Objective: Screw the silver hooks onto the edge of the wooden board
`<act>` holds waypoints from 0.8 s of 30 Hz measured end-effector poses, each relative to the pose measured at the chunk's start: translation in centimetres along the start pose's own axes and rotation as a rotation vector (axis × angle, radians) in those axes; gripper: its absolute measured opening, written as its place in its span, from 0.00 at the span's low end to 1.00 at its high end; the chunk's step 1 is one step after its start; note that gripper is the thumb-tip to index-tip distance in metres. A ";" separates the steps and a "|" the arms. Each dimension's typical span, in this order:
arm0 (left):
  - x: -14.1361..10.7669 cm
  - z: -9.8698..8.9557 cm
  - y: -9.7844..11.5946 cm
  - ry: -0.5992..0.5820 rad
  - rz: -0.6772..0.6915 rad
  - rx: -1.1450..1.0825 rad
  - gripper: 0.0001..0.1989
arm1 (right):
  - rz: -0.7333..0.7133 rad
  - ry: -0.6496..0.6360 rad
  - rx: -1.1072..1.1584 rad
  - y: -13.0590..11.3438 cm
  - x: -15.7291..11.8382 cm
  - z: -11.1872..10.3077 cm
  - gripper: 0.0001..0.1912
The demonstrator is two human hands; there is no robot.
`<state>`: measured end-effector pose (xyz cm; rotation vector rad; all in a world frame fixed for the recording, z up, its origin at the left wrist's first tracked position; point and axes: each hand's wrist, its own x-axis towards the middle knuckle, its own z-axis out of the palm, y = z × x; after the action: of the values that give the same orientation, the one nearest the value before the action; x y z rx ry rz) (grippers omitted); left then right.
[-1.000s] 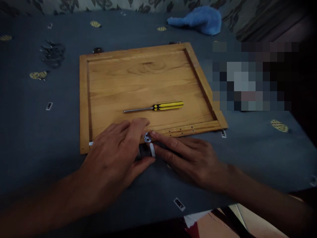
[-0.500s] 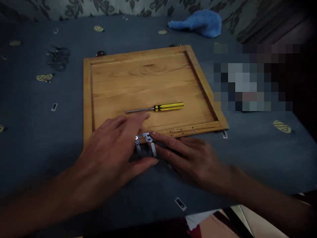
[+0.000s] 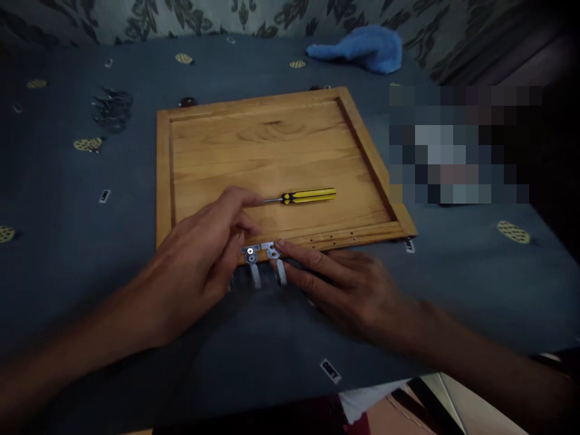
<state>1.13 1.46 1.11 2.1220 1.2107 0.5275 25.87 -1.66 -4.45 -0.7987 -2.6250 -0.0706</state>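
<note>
A framed wooden panel lies flat, with a row of small holes along its near edge. Metal hooks sit on that edge between my hands; two screws show in the left one. My right hand holds the right-hand hook with its fingertips at the edge. Just left of the hooks is my left hand, its fingers bent, and whatever its thumb and fingers may hold is hidden. A yellow and black screwdriver rests on the panel, its tip hidden behind my left index finger.
Behind the panel a blue cloth lies on the dark patterned tablecloth. A pile of dark metal hooks is at the back left. Part of the right side is pixelated.
My left hand has pulled back to the left from the hooks, and its thumb has drawn in, uncovering the screwed hook. My right hand stays on its hook.
</note>
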 end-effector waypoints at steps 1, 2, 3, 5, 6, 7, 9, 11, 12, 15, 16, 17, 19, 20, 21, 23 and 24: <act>0.0 0.0 0.0 -0.010 -0.001 -0.006 0.16 | -0.001 0.002 0.003 0.0 0.0 0.0 0.15; 0.0 0.0 0.1 -0.018 -0.002 -0.009 0.16 | -0.001 0.005 0.008 0.0 0.1 0.0 0.14; 0.0 0.0 0.1 -0.025 -0.002 -0.011 0.16 | 0.000 0.008 0.012 0.0 0.1 0.0 0.14; 0.0 0.0 0.1 -0.036 -0.001 -0.013 0.16 | -0.001 0.011 0.015 -0.1 0.2 0.0 0.14; 0.0 0.0 0.1 -0.043 -0.002 -0.015 0.16 | 0.001 0.011 0.014 -0.1 0.2 0.0 0.14; 0.0 0.1 0.2 -0.049 -0.004 -0.017 0.17 | 0.003 0.011 0.012 -0.1 0.2 0.0 0.14; 0.0 0.3 0.3 -0.055 -0.010 -0.024 0.17 | 0.004 0.009 0.011 -0.1 0.2 0.0 0.14; -0.1 0.6 0.3 -0.068 -0.017 -0.022 0.19 | 0.005 0.010 0.009 -0.1 0.2 -0.1 0.14; -0.1 0.8 0.4 -0.071 -0.019 -0.012 0.21 | 0.004 0.008 0.009 -0.1 0.1 -0.1 0.14; -0.3 1.4 0.4 -0.061 0.011 0.064 0.26 | 0.008 0.007 0.005 -0.1 0.1 -0.2 0.15; -0.4 1.5 0.4 -0.053 0.028 0.096 0.28 | 0.008 0.003 0.006 -0.1 0.0 -0.2 0.15; -0.5 1.6 0.3 -0.047 0.043 0.126 0.28 | 0.009 -0.002 0.007 -0.1 0.0 -0.2 0.15; -0.6 1.8 0.3 -0.046 0.063 0.171 0.29 | 0.013 -0.016 0.009 -0.1 0.0 -0.2 0.15; -0.7 1.8 0.3 -0.048 0.069 0.185 0.29 | 0.014 -0.020 0.010 -0.1 0.0 -0.2 0.15; -0.7 1.8 0.3 -0.050 0.076 0.195 0.29 | 0.015 -0.022 0.012 -0.1 0.0 -0.1 0.15; -0.7 1.8 0.3 -0.056 0.093 0.204 0.29 | 0.010 -0.014 0.018 -0.2 0.0 -0.1 0.15; -0.7 1.8 0.3 -0.056 0.097 0.207 0.29 | 0.006 -0.007 0.022 -0.2 0.1 0.0 0.15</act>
<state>2.08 0.12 -0.02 2.3628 1.1790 0.3961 25.74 -1.81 -4.38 -0.8008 -2.6252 -0.0373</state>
